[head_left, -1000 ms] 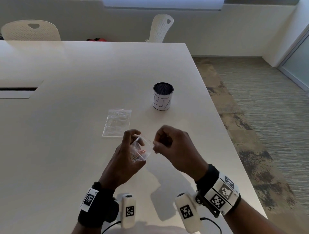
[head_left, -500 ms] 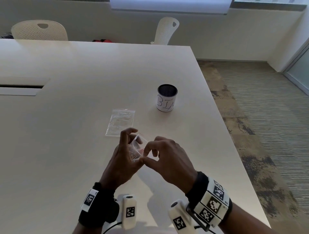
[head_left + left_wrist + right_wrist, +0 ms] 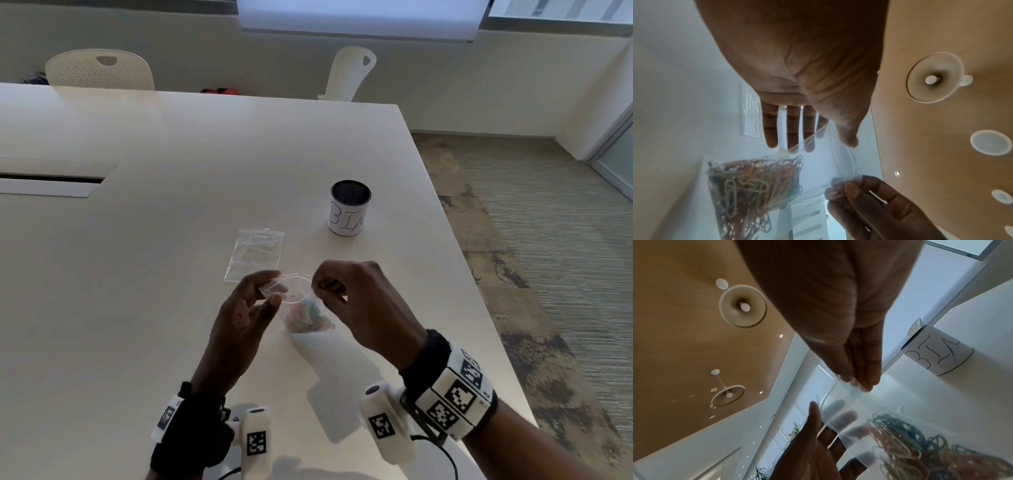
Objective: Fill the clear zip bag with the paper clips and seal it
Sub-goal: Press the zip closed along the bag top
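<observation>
A small clear zip bag (image 3: pixel 303 313) with several coloured paper clips (image 3: pixel 754 183) at its bottom hangs just above the white table (image 3: pixel 137 325). My left hand (image 3: pixel 274 294) pinches the left end of its top edge between thumb and fingers. My right hand (image 3: pixel 313 289) pinches the right end. The mouth bows open in a loop between the two hands. In the left wrist view my left thumb (image 3: pixel 849 139) lies on the plastic. In the right wrist view the right hand's fingertips (image 3: pixel 859 382) squeeze the zip strip, and the clips (image 3: pixel 900 444) show through the bag.
A second flat clear bag (image 3: pixel 255 253) lies on the table just beyond my left hand. A dark mesh cup labelled BIN (image 3: pixel 349 212) stands further back to the right. The table's right edge (image 3: pixel 455 246) runs close by; two white chairs stand at the far side.
The right hand, first a loose fist beside the bag, came to it and took the right end. Both hands then drew apart, and the bag now hangs spread between them.
</observation>
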### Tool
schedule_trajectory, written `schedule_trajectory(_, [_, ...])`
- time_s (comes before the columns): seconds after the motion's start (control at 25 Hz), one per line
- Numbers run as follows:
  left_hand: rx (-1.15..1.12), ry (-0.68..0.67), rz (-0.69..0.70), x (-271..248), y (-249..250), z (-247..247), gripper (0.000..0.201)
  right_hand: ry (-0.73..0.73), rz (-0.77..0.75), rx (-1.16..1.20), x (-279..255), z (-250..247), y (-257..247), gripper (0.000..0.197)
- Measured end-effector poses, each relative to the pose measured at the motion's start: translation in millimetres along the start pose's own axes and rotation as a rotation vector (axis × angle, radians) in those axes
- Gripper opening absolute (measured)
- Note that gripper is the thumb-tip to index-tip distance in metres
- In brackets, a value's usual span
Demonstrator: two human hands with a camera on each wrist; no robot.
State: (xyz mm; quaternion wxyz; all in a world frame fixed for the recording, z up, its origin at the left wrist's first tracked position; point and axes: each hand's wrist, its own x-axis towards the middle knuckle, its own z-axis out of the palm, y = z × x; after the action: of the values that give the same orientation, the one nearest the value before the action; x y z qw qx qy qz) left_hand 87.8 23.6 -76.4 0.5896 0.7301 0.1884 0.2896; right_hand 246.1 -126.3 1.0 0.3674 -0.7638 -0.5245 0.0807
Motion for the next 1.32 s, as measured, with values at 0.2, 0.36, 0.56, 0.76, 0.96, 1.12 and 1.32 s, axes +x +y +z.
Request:
schedule_trajectory(0.2, [0.102, 0.077, 0.07, 7, 8, 6, 0.007, -0.025, -0.027, -0.001, -2, -24, 7, 0.008])
schedule_trajectory(0.36, [0.275, 0.046, 0.204, 12, 19, 7, 0.017, -0.092, 0.135, 0.216, -14, -48, 17, 0.012])
schedule_trajectory(0.56, [0.205, -0.079, 0.07, 16, 18, 34, 0.003, -0.091, 0.391, 0.507, -32, -47, 47, 0.018])
schedule_trajectory(0.76, [0.072, -0.097, -0.082, 27, 19, 49, 0.002, -0.042, 0.412, 0.534, -35, -33, 59, 0.014])
schedule_trajectory(0.96, [0.012, -0.165, -0.176, 34, 26, 52, 0.011, 0.003, 0.373, 0.531, -31, -26, 57, 0.008])
schedule_trajectory(1.12, [0.031, -0.181, -0.138, 35, 26, 51, 0.01, 0.004, 0.337, 0.468, -28, -23, 57, 0.006])
schedule_trajectory(1.32, [0.042, -0.154, -0.109, 35, 25, 53, 0.008, 0.029, 0.284, 0.389, -26, -19, 57, 0.003])
